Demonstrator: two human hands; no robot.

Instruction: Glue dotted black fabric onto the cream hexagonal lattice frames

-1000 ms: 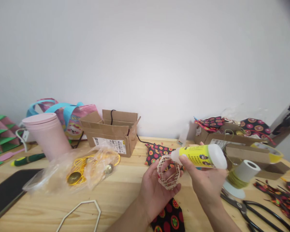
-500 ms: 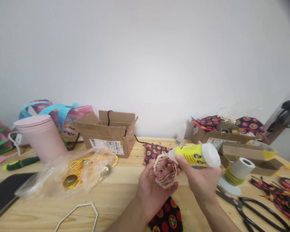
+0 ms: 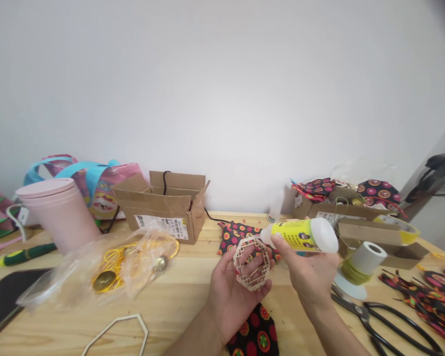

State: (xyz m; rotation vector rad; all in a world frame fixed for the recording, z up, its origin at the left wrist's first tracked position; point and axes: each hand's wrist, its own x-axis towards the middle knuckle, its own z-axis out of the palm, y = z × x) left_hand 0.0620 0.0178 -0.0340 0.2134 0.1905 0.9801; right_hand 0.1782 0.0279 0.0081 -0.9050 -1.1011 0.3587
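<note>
In my left hand (image 3: 226,291) is a small wooden octagonal lattice frame (image 3: 252,284), its fingers curled around the edge and showing through the openings. My right hand (image 3: 311,277) grips a glue bottle (image 3: 292,234) with a yellow label, tipped on its side. The bottle's nozzle points left and meets or nearly meets the top edge of the lattice; exact contact is hard to tell. Behind the hands lies a black patterned fabric pouch (image 3: 230,236). Another black patterned fabric piece (image 3: 257,336) lies below my left wrist.
Black-handled scissors (image 3: 363,312) and a spool of green cord (image 3: 356,269) lie to the right. On the left are a plastic bag with yellow cord (image 3: 133,264), an open cardboard box (image 3: 163,207), a pink tumbler (image 3: 59,212), a phone (image 3: 7,301) and a thin octagonal frame (image 3: 145,331).
The view has shifted slightly, so most things sit a little further left. Both hands keep their holds; the bottle's nozzle has moved slightly along the lattice's top edge.
</note>
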